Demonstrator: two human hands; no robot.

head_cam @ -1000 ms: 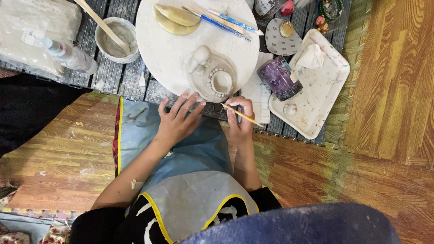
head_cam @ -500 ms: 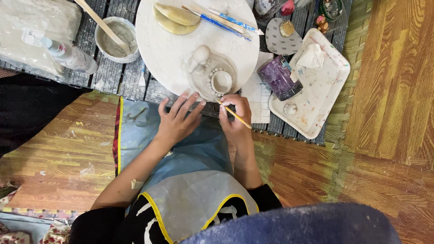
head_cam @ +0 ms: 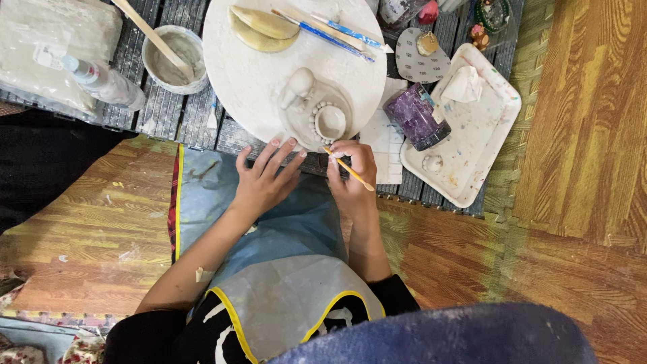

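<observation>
Grey clay piece (head_cam: 318, 114) at near edge of round white board (head_cam: 236, 74), right hand (head_cam: 352, 176) pinched around yellow-handled tool (head_cam: 349, 168) touching its rim, left hand (head_cam: 264, 176) flat, fingers spread, empty, just beside it, purple cup (head_cam: 416, 116) right of board.

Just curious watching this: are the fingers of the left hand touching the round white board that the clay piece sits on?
Touching. In the head view, the left hand's fingertips rest on the near rim of the round white board.

purple cup (head_cam: 416, 116), yellow-handled tool (head_cam: 350, 166), white tray (head_cam: 499, 114)
</observation>
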